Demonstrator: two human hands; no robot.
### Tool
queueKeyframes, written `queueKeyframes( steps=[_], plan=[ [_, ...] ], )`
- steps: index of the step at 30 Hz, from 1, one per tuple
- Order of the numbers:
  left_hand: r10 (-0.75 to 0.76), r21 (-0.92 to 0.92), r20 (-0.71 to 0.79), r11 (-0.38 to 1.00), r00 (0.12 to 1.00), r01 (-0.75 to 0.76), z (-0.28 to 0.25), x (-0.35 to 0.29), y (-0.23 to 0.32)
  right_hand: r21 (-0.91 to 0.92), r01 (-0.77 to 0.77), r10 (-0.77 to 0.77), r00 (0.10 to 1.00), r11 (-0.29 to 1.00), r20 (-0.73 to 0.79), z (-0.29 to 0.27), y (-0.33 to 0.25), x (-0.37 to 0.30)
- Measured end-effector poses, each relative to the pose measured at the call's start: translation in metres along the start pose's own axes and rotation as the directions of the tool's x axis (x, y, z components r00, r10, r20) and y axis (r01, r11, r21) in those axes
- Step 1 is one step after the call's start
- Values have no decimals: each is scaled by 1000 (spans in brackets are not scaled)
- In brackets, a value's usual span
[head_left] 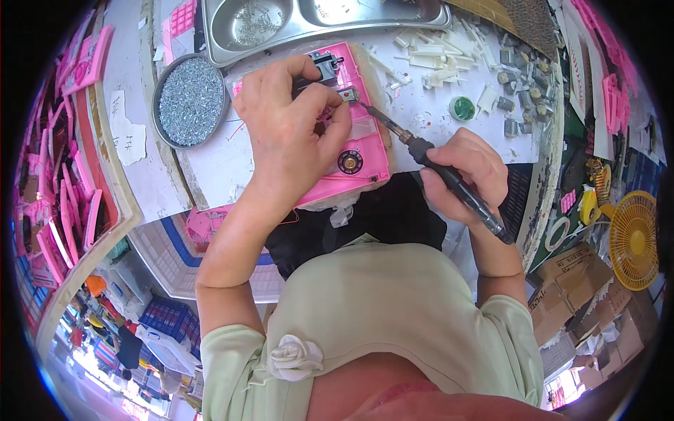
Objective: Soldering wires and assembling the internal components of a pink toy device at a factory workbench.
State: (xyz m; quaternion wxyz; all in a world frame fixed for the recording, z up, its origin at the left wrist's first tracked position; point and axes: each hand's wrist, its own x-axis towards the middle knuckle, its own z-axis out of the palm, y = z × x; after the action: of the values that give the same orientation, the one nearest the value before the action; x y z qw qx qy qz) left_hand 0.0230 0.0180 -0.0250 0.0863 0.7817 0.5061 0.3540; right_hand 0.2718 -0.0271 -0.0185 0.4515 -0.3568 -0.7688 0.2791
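Note:
In my right hand (466, 175) is a soldering iron (449, 177) with a black handle and a metal shaft, its tip pointing up and left. The tip meets or nearly meets a small metallic part (347, 94) in a pink plastic housing (372, 156). My left hand (291, 123) reaches over the housing with bent fingers, thumb and forefinger beside that small part; whatever they pinch is hidden. A black block-like part (326, 67) sits at the housing's far end. Nearer me, a small round speaker (349, 162) lies in the housing, with thin red wire along the near edge.
A round bowl (191, 102) of small metal pieces stands left. Behind is a steel tray (295, 31). White plastic parts (439, 59), a small green-filled round container (462, 108) and grey metal parts (523, 81) lie right. Below left is a white basket (175, 263); a yellow fan (634, 240) stands far right.

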Motion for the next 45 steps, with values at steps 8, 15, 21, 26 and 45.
queueKeyframes(
  steps=[8, 15, 21, 26, 45],
  plan=[
    [-10, 11, 17, 1000, 1000, 10, -2, 0, 1, -18, 20, -20, 999, 1000, -43, 1, 3, 4],
    [-5, 19, 20, 1000, 1000, 4, -2, 0, 3, -5, 8, -8, 998, 1000, -60, -7, 4, 0],
    [-13, 43, 36, 999, 999, 11, -5, 0, 5, 0, 13, -13, 998, 1000, -56, -12, 4, 1],
    [-36, 53, 52, 998, 998, 33, -5, 0, 6, -25, 7, -9, 998, 1000, -61, -17, 2, 4],
    [-44, 137, 127, 990, 991, 26, -9, 5, 15, -22, 34, -36, 998, 999, -56, -12, 7, 10]
  ],
)
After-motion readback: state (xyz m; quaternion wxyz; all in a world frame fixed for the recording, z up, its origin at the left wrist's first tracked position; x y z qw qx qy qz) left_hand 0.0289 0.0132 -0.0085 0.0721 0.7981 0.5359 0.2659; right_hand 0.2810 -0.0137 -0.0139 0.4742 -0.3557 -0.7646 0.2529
